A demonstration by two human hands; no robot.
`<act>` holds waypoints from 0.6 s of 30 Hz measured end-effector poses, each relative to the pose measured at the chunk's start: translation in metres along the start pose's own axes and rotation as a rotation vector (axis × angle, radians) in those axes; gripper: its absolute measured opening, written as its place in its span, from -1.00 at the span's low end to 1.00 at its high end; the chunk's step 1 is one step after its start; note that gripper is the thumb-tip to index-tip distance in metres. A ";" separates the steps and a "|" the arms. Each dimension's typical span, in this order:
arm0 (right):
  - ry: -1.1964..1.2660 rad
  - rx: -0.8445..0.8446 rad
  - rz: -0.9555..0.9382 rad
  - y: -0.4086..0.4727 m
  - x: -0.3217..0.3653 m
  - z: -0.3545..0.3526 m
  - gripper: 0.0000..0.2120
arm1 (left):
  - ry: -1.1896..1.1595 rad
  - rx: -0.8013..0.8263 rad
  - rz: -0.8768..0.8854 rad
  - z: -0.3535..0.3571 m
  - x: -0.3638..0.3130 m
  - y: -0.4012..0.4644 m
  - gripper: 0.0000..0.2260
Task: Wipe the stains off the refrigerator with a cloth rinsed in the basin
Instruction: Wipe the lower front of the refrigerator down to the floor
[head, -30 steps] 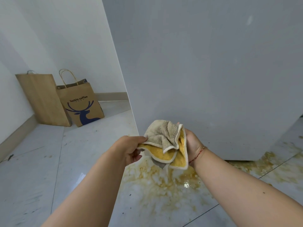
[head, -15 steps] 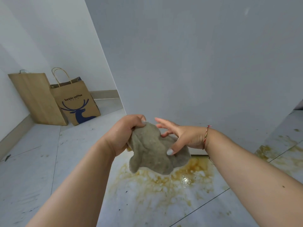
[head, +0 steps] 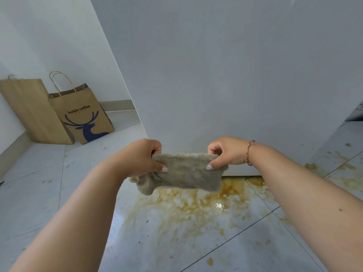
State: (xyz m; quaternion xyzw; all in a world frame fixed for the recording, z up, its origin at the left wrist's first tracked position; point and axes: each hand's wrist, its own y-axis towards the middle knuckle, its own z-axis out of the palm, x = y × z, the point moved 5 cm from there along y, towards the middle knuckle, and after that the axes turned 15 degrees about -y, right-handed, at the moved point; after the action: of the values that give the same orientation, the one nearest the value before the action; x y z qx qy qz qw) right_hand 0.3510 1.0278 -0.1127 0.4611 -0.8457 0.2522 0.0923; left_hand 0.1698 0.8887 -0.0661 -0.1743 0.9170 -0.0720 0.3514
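A grey-beige cloth [head: 186,173] is stretched flat between my two hands, its grey side facing me. My left hand [head: 141,158] pinches its left end, where the fabric bunches and droops. My right hand [head: 225,152] pinches the upper right corner with thumb and fingers. The pale grey refrigerator [head: 225,75] fills the view just behind the cloth, its bottom edge right past my hands. Small dark specks dot its lower part. No basin is in view.
Yellow-brown stains [head: 186,205] spread over the tiled floor [head: 39,193] below the cloth and off to the right. Two brown paper bags [head: 78,114] lean in the far left corner against the white wall [head: 49,36].
The cloth was crumpled with its yellow side showing, then turned over. Now both hands have pulled apart and spread it flat, grey side toward me.
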 end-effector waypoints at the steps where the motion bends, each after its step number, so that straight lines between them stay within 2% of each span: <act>1: -0.064 -0.036 0.033 0.001 -0.003 -0.001 -0.73 | 0.070 -0.016 -0.016 0.001 0.004 0.001 -0.60; 3: -0.154 -0.123 0.108 0.003 -0.007 -0.004 -0.70 | 0.149 -0.027 -0.053 0.006 0.014 0.003 -0.67; 4: -0.122 -0.149 0.156 0.006 -0.009 -0.003 -0.68 | 0.148 -0.018 -0.073 0.011 0.018 0.004 -0.72; 8: 0.291 -0.104 0.373 0.016 -0.013 0.016 -0.74 | -0.019 0.048 -0.136 0.034 0.030 0.010 -0.80; 11: 0.701 -0.136 0.494 0.022 -0.003 0.039 -0.77 | -0.372 -0.021 -0.205 0.054 0.035 0.012 -0.68; 14: 0.896 -0.185 0.465 0.028 0.021 0.056 -0.79 | -0.807 -0.023 -0.269 0.083 0.034 0.012 -0.73; 16: 1.044 -0.125 0.391 0.025 0.044 0.062 -0.80 | -1.125 0.026 -0.337 0.098 0.033 0.011 -0.63; 18: 1.238 -0.001 0.312 0.021 0.057 0.067 -0.76 | -1.296 0.050 -0.387 0.108 0.038 0.011 -0.55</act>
State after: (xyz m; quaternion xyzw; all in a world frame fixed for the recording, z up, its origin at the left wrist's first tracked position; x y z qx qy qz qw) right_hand 0.3068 0.9613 -0.1547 0.1014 -0.6931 0.4822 0.5262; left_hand 0.2129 0.8842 -0.1729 -0.3353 0.4714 -0.0358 0.8149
